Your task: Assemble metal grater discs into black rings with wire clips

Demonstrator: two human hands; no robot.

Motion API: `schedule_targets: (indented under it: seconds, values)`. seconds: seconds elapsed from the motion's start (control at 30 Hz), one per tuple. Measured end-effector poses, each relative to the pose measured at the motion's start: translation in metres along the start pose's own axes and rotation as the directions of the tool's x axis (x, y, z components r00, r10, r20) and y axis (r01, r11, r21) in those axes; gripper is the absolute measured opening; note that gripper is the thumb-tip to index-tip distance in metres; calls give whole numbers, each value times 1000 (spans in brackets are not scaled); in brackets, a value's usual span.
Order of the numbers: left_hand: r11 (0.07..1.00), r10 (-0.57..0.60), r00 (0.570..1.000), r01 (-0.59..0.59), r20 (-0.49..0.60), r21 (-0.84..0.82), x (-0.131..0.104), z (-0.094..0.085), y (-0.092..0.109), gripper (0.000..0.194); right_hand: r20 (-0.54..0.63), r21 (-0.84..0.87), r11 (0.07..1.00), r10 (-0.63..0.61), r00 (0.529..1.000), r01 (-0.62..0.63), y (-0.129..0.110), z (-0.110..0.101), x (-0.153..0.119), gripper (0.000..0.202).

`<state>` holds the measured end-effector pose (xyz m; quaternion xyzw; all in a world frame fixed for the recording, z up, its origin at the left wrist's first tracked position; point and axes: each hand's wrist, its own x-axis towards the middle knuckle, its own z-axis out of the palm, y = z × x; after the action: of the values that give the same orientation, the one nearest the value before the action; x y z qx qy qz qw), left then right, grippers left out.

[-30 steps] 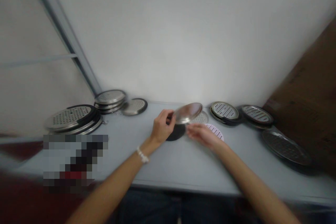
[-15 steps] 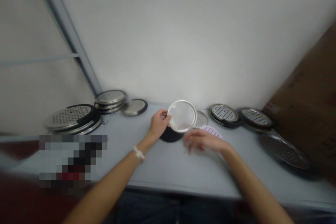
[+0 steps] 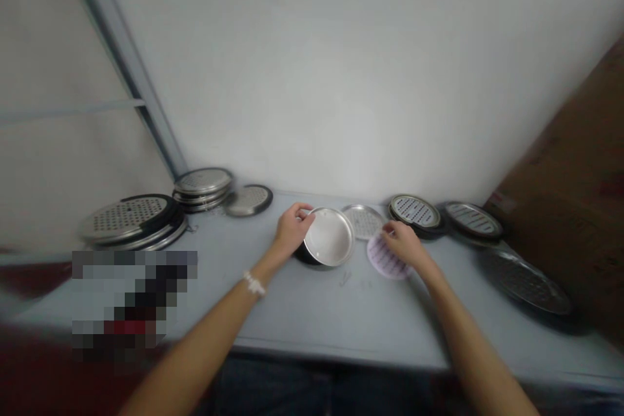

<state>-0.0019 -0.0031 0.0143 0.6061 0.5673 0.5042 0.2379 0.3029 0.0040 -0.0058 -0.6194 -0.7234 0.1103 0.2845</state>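
My left hand is closed on the left rim of a round silver metal dish. The dish tilts towards me, and something black shows under its lower left side. My right hand pinches the upper right edge of a lilac round disc with rows of dark slots. This disc is slightly blurred. Behind it, between my two hands, lies a round silver perforated plate. Small thin wire-like pieces rest on the table in front of the dish.
Stacked round perforated metal plates with black rims stand at the left, with another stack behind. A single plate lies nearby. More slotted discs and a plastic-wrapped one lie right, beside a brown carton.
My left hand has lowered the silver dish and tilted it further over the black part. My right hand has moved right and taken hold of the lilac disc, which is now nearer to me.
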Motion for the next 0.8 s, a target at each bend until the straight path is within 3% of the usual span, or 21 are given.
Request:
schedule_targets:
  seconds: [0.23, 0.4, 0.8]
  values:
    - [964, -38, 996, 16, 77, 267, 3, -4, -6, 18, 167, -23, 1000, 14, 986, -10, 10, -10, -5, 38]
    - [917, 9, 996, -44, 89, 396, 2, -6, -7, 16, 371, 13, 1000, 8, 928, -14, 9, -25, -10, 65]
    - [871, 61, 988, -121, 141, 475, 2, -3, -13, 15, 254, 5, 996, -89, 963, 91, 8, -15, -8, 42]
